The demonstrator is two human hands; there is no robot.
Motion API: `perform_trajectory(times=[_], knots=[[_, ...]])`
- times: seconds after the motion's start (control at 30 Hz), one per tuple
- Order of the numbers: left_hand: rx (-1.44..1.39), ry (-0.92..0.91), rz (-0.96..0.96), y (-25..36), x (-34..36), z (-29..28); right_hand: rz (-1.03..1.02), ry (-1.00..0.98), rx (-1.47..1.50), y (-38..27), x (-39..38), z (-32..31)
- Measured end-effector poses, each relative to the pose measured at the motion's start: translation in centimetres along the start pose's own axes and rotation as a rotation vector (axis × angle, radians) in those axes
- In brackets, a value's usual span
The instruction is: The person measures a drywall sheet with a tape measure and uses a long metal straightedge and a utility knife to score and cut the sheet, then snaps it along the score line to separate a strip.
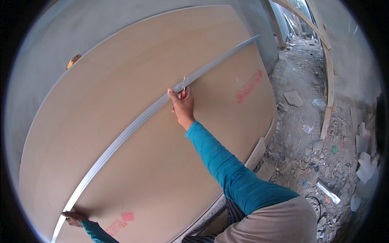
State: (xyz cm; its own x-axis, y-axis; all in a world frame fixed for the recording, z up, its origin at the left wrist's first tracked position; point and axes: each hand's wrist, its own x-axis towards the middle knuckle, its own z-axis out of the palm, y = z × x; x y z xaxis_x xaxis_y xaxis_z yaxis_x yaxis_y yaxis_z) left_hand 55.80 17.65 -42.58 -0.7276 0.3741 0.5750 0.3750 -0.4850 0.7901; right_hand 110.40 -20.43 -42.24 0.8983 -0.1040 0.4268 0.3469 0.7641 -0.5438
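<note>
We have a long silvery metal profile (137,123) lying lengthwise across a large tan plasterboard sheet (154,178), its far end poking just past the sheet's right edge and its near end running out of view at the lower left. Our left hand (75,219) is at that near end, thumb laid over the profile; its other fingers are partly hidden, so we cannot tell how firmly they close on it. Our right hand (183,106) is farther along, the fingers closed around a slim red-handled tool (183,94) whose thin tip points up over the profile. We cannot make out what sort of tip it is.

As far as we can judge, the profile is already set across the sheet and the tool is in place beside it. We see no cut or scored line along it, and the sheet looks whole there, so any marking or cutting seems left to do.

Beyond the sheet's upper edge, a yellow-and-black object (74,61) shows against the grey wall (48,52). Past its right edge lies a rubble-strewn floor (296,137).
</note>
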Motion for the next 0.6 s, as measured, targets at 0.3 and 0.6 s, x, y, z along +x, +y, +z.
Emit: perform_trajectory(times=[0.3, 0.6], knots=[[0.011, -0.082, -0.064, 0.2, -0.2, 0.1, -0.010, 0.006, 0.058, 0.1, 0.6, -0.1], [0.008, -0.132, -0.024, 0.6, -1.8, 0.0, 0.041, 0.001, 0.075, 0.9, 1.3, -1.3]])
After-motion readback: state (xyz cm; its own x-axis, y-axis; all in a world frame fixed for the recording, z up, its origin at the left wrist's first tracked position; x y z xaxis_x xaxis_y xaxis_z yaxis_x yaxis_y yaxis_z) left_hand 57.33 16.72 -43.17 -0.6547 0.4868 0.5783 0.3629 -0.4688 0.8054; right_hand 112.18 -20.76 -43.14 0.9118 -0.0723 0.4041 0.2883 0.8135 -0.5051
